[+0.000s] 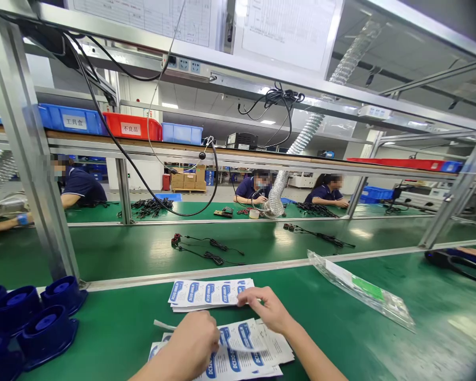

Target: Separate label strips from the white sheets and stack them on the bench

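My left hand (194,341) is closed in a fist over the nearer pile of printed label sheets (241,360). A thin white paper strip (164,325) sticks out on its left side, and a blurred white edge shows to its right. The fingertips are turned away from view. My right hand (272,312) reaches to the right end of the farther stack of label sheets (206,293), thumb and forefinger pinched at its edge. Both piles are white with blue printed blocks and lie on the green bench (122,312). The nearer sheets are spread unevenly.
Dark blue plastic holders (47,330) stand at left. A clear plastic bag (365,293) with papers lies at right. Black cables (214,248) rest beyond the metal bench edge. Co-workers (254,188) sit across. Overhead, a shelf holds a red bin (133,127) and blue bins.
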Motion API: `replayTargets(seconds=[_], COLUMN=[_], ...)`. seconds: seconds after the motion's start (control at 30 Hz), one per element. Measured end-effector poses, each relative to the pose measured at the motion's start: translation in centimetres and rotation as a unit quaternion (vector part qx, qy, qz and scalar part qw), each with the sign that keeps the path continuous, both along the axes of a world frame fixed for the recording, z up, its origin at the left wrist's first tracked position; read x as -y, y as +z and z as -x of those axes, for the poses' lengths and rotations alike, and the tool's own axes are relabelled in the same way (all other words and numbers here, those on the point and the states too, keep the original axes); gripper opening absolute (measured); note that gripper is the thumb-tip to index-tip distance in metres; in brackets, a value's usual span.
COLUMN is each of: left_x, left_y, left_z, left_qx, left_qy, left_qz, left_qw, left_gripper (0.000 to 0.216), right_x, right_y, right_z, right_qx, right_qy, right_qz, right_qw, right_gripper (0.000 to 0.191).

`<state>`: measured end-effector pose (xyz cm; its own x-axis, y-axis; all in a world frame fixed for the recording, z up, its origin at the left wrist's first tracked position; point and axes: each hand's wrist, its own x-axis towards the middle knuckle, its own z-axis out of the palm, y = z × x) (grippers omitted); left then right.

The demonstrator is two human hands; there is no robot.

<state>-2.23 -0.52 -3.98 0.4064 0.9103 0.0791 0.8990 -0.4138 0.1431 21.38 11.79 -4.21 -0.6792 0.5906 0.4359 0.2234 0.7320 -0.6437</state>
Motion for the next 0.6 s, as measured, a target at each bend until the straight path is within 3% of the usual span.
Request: replayTargets(seconds=[0.1, 0.17, 0.23, 0.27, 0.43, 0.53, 0.6], left_x=[0.8, 0.9, 0.6, 0.4, -0.3, -0.1, -0.2], left_y=[0.0, -0.6, -1.9, -2.7, -5.5, -5.1, -4.4], left_z=[-0.9, -1.3, -1.5, -1.6, -2.0, -2.0, -1.6], left_qx=[-0.036, -0.032, -0.020, -0.014, 0.024, 0.083, 0.105], left_qy=[0.014, 0.025, 0.023, 0.015, -0.029, -0.031, 0.005], left_qz=[0.089, 0.110, 0.116, 0.114, 0.058, -0.011, -0.105], left_qw=[0.995, 0.993, 0.993, 0.993, 0.998, 0.996, 0.989], left_gripper=[0.007, 0.042, 0.081, 0.089, 0.078, 0.073, 0.066], right_x=[-1.2, -1.7, -1.7, -1.7, -1.7, -2.1, -2.1], right_y=[-0.6, -1.0, -1.3, -1.4, -1.8, -1.8, -1.6], right_z=[-0.7, -0.8, -0.4, -0.2, 0.3, 0.2, 0.1], right_qx=[0.081, 0.152, 0.194, 0.201, 0.192, 0.187, 0.164], right_qy=[-0.068, -0.079, -0.066, -0.061, -0.059, -0.055, -0.057], right_qz=[-0.028, -0.075, -0.116, -0.135, -0.192, -0.207, -0.208], right_qw=[0.994, 0.982, 0.972, 0.968, 0.961, 0.959, 0.963], right_gripper=[0.032, 0.033, 0.017, 0.012, 0.022, 0.026, 0.027])
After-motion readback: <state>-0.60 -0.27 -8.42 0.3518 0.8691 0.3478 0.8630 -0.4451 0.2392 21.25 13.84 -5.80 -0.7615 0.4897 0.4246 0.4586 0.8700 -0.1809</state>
